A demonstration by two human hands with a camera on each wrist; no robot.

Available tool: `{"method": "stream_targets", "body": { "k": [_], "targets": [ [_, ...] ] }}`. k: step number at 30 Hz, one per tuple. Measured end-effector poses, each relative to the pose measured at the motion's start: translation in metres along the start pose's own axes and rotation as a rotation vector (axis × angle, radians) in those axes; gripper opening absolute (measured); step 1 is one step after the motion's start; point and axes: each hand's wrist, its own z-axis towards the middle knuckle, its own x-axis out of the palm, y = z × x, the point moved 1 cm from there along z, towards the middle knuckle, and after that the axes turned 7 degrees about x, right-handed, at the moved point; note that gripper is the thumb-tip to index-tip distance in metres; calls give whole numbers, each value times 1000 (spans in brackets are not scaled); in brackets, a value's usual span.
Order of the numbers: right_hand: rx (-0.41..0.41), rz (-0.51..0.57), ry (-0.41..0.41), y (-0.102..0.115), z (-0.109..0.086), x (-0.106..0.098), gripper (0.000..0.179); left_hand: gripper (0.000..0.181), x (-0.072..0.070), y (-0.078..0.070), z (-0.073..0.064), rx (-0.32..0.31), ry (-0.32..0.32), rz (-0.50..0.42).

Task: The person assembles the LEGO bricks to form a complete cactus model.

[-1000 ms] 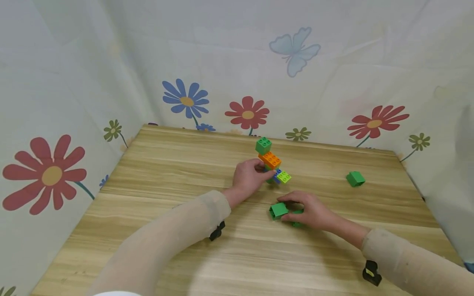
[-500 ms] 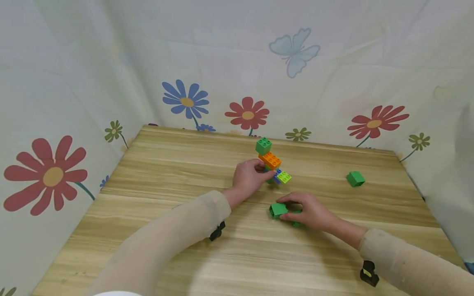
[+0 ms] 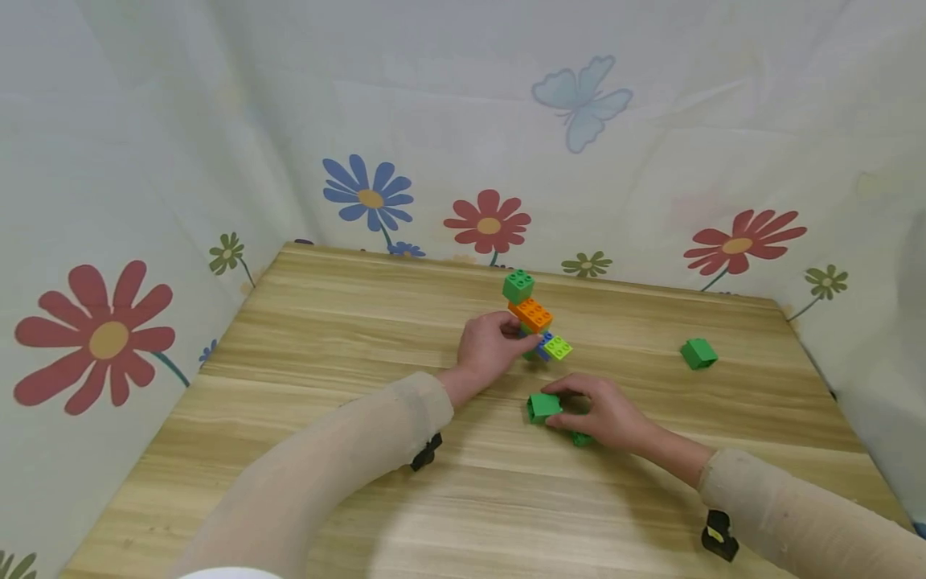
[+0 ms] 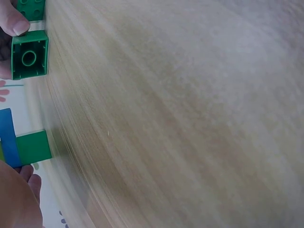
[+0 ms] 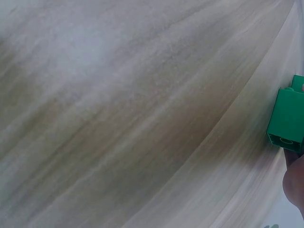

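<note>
In the head view my left hand (image 3: 492, 347) grips a stack of toy building bricks low down. A green brick (image 3: 518, 285) tops it, above an orange brick (image 3: 531, 314); a lime brick (image 3: 558, 347) and a partly hidden blue brick (image 3: 544, 344) jut out lower on the right. Nearer to me, my right hand (image 3: 611, 412) pinches a loose green brick (image 3: 543, 408) between thumb and fingers. This brick lies tipped, its hollow underside (image 4: 29, 57) facing the left wrist camera. Another green brick (image 3: 581, 439) sits partly hidden under the right hand.
A further green brick (image 3: 698, 354) lies on its side toward the table's right edge. The wooden table (image 3: 347, 305) ends at the back against a curtain (image 3: 434, 104) printed with flowers and a butterfly.
My right hand and its green brick have shifted very slightly away from me and left, covering the other green brick differently. The left hand and stack stay still; the head view drifts slightly.
</note>
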Motion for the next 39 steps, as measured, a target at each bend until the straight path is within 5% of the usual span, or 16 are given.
{"method": "stream_targets", "body": {
  "k": [25,39],
  "targets": [
    [-49,1,-58,-3,-5,3,43,33,3,3,0,32,-6,-15],
    [42,79,-68,1,-5,-12,40,32,2,3,0,27,-4,-21]
  ]
}}
